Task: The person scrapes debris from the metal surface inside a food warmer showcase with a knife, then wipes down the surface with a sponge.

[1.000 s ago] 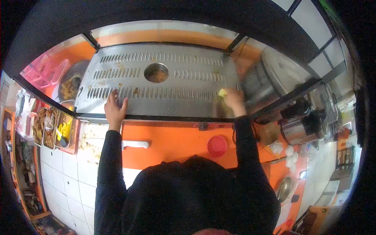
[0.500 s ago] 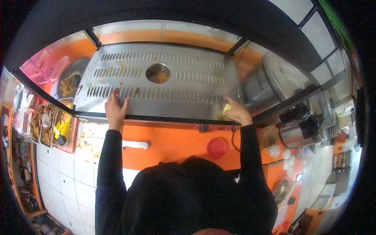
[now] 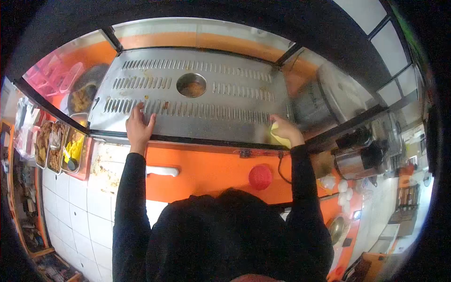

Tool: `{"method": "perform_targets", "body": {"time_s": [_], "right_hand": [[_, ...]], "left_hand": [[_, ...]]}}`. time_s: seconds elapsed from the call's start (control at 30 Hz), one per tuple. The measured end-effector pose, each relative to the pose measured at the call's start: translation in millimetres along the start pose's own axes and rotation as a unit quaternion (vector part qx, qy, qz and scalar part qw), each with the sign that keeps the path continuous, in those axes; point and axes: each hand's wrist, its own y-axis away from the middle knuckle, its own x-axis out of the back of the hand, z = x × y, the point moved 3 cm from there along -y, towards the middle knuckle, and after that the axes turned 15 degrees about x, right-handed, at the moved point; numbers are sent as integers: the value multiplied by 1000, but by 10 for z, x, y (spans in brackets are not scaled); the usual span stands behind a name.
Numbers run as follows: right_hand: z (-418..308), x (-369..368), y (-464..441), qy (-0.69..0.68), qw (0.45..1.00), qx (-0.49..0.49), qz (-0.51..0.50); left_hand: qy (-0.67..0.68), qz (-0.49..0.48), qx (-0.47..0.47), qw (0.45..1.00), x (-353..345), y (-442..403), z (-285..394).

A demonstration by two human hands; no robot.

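Observation:
A slotted stainless steel plate (image 3: 197,123) lies in a black-framed glass case, with food bits around its slots. A round metal well (image 3: 191,85) is set in its middle. My left hand (image 3: 139,127) rests on the plate's front left part, fingers apart, holding nothing. At the front right corner, my right hand (image 3: 289,130) is closed on a yellow cloth (image 3: 280,139), pressed against the plate. The hand hides part of the cloth. A knife handle (image 3: 162,171), white, lies on the orange counter below my left hand.
Food trays (image 3: 73,152) stand at the left beside a white cutting board (image 3: 106,164) with crumbs. A red bowl (image 3: 260,177) sits on the orange counter (image 3: 211,167). Eggs (image 3: 345,193) and a large metal pot (image 3: 307,103) are at the right. Black posts edge the case.
My right hand has stayed near the front right corner, and more of the yellow cloth now shows beneath it. My left hand keeps its place on the plate. The view has shifted slightly.

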Motion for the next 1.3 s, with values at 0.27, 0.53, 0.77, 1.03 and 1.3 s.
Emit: {"method": "perform_targets", "body": {"time_s": [0.27, 0.53, 0.77, 1.03, 1.3], "right_hand": [[-691, 238, 259, 62, 988, -12, 141], [-758, -503, 368, 65, 944, 133, 295], [-505, -364, -426, 128, 902, 184, 369], [-1405, -544, 117, -19, 931, 291, 222], [-1758, -30, -841, -3, 912, 254, 322]], "left_hand": [[20, 0, -6, 1000, 10, -21, -5], [26, 14, -18, 999, 0, 1, 8], [17, 12, -22, 1000, 14, 36, 22], [17, 41, -15, 999, 19, 41, 32], [104, 101, -43, 988, 75, 21, -47]]}}
